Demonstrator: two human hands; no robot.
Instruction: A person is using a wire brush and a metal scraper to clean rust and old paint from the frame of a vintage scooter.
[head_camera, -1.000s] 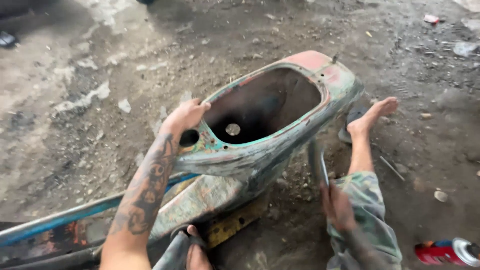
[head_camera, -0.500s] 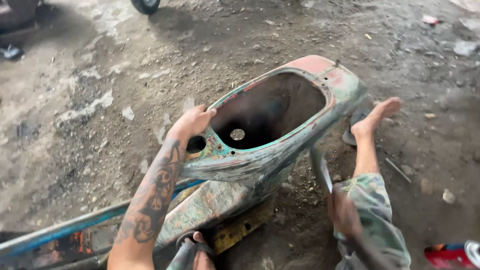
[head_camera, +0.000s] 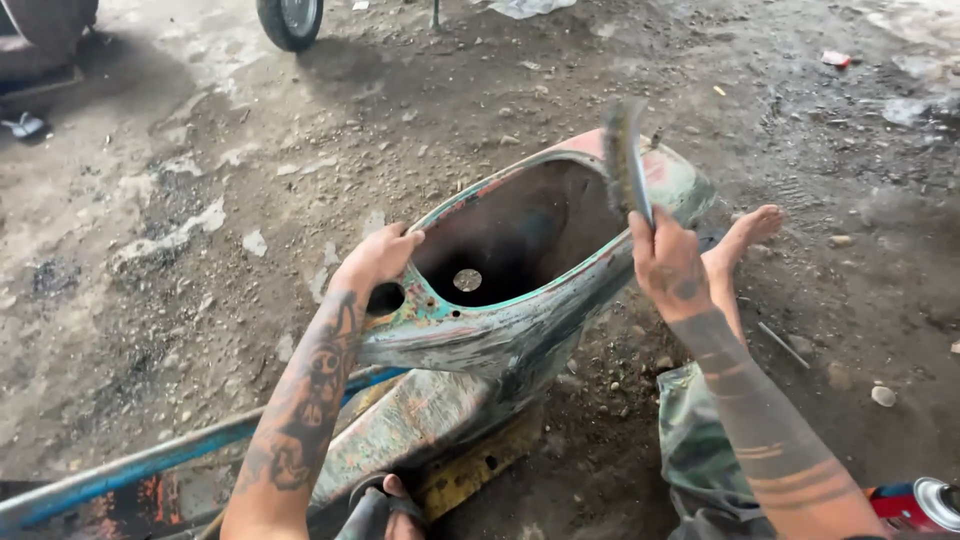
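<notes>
Nearest, at 5 o'clock in the head view, one red spray can (head_camera: 912, 505) with a metal top lies on the dirt floor (head_camera: 180, 330). At 6 o'clock a foot in a dark sandal (head_camera: 385, 505) rests by a yellow bracket (head_camera: 470, 475), and one blue rail (head_camera: 150, 465) runs off toward 8 o'clock.

At centre stands the one scooter body shell (head_camera: 520, 320), opening upward. Its paint is scraped and patchy: bare grey metal shows along the flank, while teal and red remain around the rim and far end. Judged from this, stripping is well begun but unfinished.

The left hand (head_camera: 378, 258) grips the shell's near rim at 9 o'clock from the opening, fingers (head_camera: 400, 240) curled over the edge. The right hand (head_camera: 668, 268) is closed around the handle of one wire brush (head_camera: 625, 160), held upright above the far rim, clear of the metal. One bare foot (head_camera: 745, 238) braces beside the shell at 3 o'clock.

Farthest, at 11 o'clock, one wheel (head_camera: 292, 20) shows.
</notes>
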